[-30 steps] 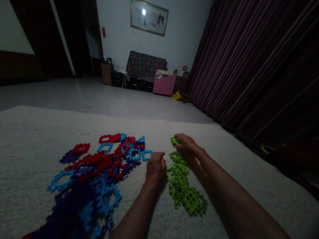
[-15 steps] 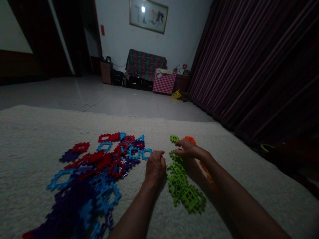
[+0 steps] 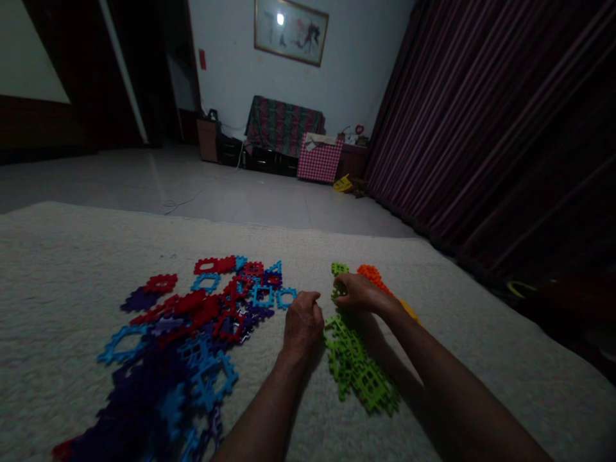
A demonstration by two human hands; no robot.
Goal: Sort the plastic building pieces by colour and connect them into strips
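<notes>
My right hand [image 3: 359,292] is closed, thumb and fingers pinching a lime-green toothed plastic building piece [image 3: 335,292] over the mat. Just beyond it lies a single green piece [image 3: 339,268]. Below, a heap of green toothed pieces [image 3: 368,382] stretches toward me between my forearms. My left hand [image 3: 304,322] rests on the mat left of that heap, fingers curled; whatever may be inside them is hidden. Close by on its left is a light-blue open-framed piece [image 3: 287,298]. Orange pieces [image 3: 370,274] lie behind my right hand, partly covered by the arm.
A large pile of red, blue and purple toothed pieces [image 3: 192,308] spreads over the left side of the cream mat [image 3: 77,256]. Past the mat's far edge are a tiled floor [image 3: 269,199] and a cloth-covered cabinet [image 3: 283,125]. A dark purple curtain [image 3: 462,128] hangs at right.
My right hand's fingers have closed on the green piece and moved slightly left, showing more orange and some yellow pieces behind. My left hand stays in its place on the mat.
</notes>
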